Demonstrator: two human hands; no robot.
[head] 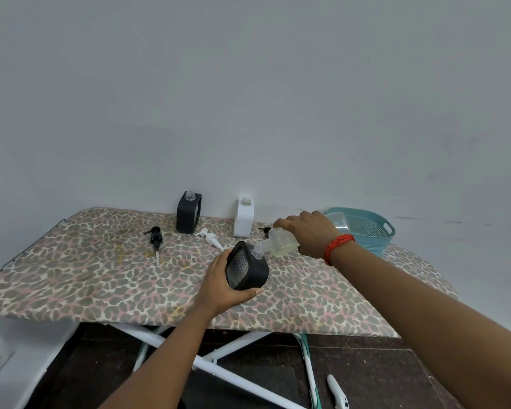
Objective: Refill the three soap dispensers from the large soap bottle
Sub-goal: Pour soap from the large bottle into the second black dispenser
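Large soap bottle (281,242), clear with pale yellow liquid inside, is a little right of the frame centre, tipped down toward the left. Its narrow neck meets the open mouth of a black dispenser (247,266). The right hand (309,234) grips the bottle from above, with the fingers curled around its body. A red thread band (338,245) is on this wrist.

The left hand (222,279) holds the black dispenser just below the bottle. The thumb lies along its lower edge and the fingers wrap behind it. This dispenser is tilted, and I cannot tell if its base touches the ironing board (101,278), which has a leopard-print cover.

Higher in the frame, near the wall, a second black dispenser (188,213) stands upright with an open neck. To its right a white dispenser (244,217) also stands upright and open.

A black pump (155,237) lies on the board at the left of the second black dispenser. A white pump (210,239) lies between the two upright dispensers, nearer to the camera. Another dark pump (265,229) shows partly beside the right hand's fingers.

At the right end of the board there is a teal basket (375,231), and a clear container (339,221) shows at its left rim. On the dark floor at the lower right lies a white object (337,391).
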